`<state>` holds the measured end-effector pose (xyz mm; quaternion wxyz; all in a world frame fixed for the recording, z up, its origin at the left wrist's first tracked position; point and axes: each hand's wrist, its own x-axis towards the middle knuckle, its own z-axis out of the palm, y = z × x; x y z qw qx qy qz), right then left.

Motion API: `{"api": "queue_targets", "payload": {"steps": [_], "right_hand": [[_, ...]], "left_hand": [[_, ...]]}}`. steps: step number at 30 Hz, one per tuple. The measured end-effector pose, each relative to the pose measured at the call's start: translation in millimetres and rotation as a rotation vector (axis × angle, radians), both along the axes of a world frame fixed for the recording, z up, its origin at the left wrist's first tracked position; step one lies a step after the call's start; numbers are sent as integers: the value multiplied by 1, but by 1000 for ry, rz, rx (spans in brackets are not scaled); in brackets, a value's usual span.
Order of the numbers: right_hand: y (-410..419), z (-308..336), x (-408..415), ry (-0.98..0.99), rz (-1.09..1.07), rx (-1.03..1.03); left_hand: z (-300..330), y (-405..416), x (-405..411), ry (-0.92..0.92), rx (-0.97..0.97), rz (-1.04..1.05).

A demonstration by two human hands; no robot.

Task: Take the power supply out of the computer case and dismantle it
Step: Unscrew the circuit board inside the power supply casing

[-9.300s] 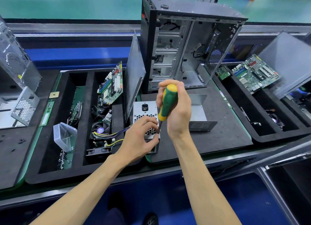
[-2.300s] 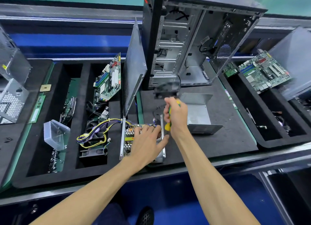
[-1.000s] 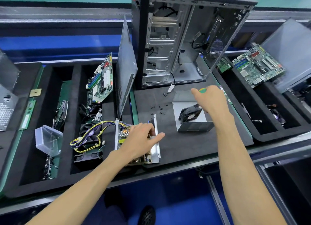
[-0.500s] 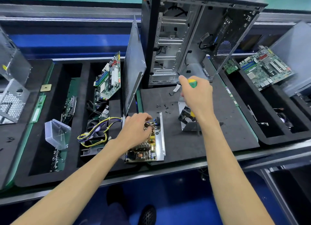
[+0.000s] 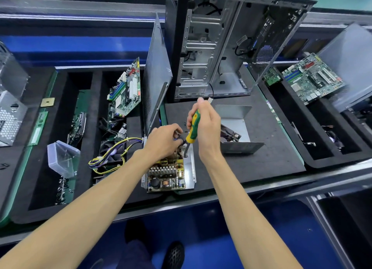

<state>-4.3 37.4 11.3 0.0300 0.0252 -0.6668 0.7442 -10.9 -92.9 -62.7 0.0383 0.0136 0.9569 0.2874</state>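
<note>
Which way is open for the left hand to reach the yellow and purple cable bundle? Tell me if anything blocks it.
Probably yes: the cable bundle lies exposed just left of the left hand, nothing covering it.

No legible text anywhere.

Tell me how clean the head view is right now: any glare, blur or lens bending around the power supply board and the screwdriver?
Head view: the power supply board and the screwdriver in the right hand read sharp under even overhead light; wide-angle bending bows the computer case and bench rails near the edges; mild sheen on the loose metal cover; the left hand hides the board's far end.
</note>
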Motion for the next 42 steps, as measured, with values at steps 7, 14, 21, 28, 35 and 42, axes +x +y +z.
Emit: {"api": "queue_targets", "payload": {"steps": [7, 14, 21, 28, 35, 42], "right_hand": [[-6, -22, 3, 10, 6, 58], [-8, -22, 1, -5, 14, 76], [-9, -20, 1, -12, 15, 66], [-13, -21, 2, -3, 56, 107], [-13, -16, 5, 7, 77, 144], [-10, -9, 9, 16, 152, 781]], "left_hand": [[-7, -4, 2, -54, -51, -27], [-10, -4, 2, -43, -70, -18], [-10, -4, 3, -32, -75, -24], [-11, -4, 3, -30, -74, -33], [-11, -4, 2, -31, -56, -37], [-12, -3, 5, -7, -17, -58]]}}
